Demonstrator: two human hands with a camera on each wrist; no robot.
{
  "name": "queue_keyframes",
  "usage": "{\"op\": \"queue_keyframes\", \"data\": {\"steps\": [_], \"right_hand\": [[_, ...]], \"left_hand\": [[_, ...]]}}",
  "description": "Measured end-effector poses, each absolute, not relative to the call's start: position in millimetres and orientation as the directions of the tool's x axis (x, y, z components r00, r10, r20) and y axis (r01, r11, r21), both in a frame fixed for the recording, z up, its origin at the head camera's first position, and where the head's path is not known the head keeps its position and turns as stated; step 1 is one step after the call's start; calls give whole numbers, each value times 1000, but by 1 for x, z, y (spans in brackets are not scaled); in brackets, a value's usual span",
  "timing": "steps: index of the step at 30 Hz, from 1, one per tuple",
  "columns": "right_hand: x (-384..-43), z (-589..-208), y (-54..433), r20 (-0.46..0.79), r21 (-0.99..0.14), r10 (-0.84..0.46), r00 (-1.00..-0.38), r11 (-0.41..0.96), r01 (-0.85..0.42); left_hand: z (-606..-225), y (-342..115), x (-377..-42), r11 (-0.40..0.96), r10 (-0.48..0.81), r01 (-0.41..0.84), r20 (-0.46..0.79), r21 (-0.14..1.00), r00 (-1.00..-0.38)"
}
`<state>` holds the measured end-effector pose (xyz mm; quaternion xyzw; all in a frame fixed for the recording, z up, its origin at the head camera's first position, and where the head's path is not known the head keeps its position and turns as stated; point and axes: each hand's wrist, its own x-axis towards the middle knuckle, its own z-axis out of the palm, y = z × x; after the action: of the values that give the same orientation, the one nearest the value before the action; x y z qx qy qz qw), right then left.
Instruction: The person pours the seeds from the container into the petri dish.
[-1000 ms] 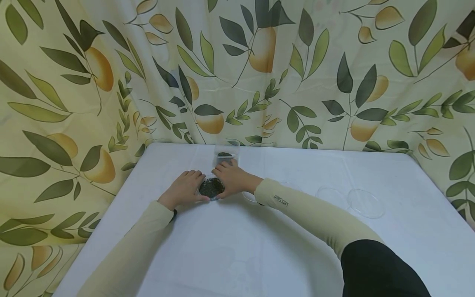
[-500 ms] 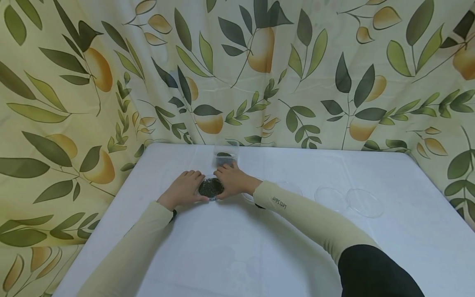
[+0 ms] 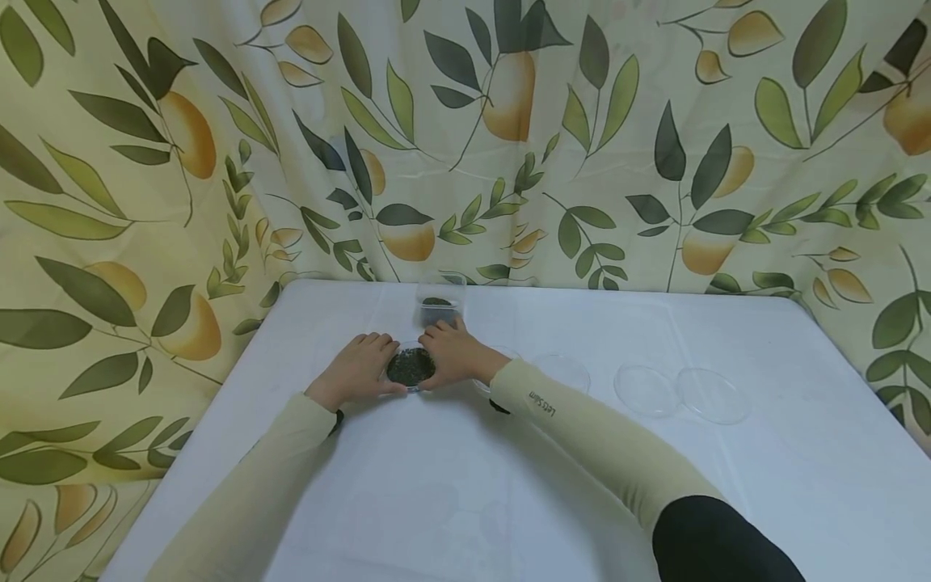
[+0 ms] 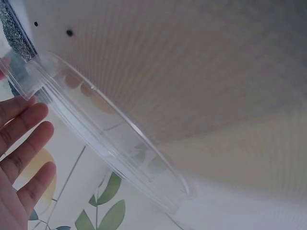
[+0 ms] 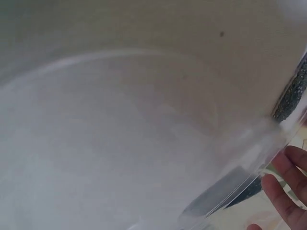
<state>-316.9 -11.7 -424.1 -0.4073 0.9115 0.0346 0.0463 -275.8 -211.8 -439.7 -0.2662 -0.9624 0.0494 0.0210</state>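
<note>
A clear round petri dish with dark granules [image 3: 410,368] sits on the table toward its far left, between both hands. My left hand [image 3: 355,369] holds its left side, the thumb at the near rim and the fingers farther back. From the right, my right hand [image 3: 457,356] grips the opposite side. Part of the granules [image 4: 17,36] shows at the left wrist view's corner, and an empty clear dish [image 4: 110,129] lies near that hand's fingers [image 4: 29,139]. In the right wrist view, the fingertips [image 5: 276,184] show at the right edge beside a clear round rim [image 5: 129,51].
Just behind the right hand stands a clear box [image 3: 440,303] with dark material in it. Several empty clear dishes or lids lie to the right, including one [image 3: 646,391] beside another [image 3: 713,396]. A leaf-patterned curtain [image 3: 596,162] hangs behind the white table [image 3: 436,485].
Both hands stay around the petri dish with almost no movement. The right forearm has shifted slightly left and down, and the head view has shifted a little.
</note>
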Motion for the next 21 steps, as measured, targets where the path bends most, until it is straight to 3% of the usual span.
{"op": "queue_keyframes", "data": {"steps": [21], "right_hand": [[-317, -428, -12, -87, -34, -725, -683, 688, -725]], "left_hand": [[-432, -228, -273, 890, 451, 450, 0, -66, -892]]}}
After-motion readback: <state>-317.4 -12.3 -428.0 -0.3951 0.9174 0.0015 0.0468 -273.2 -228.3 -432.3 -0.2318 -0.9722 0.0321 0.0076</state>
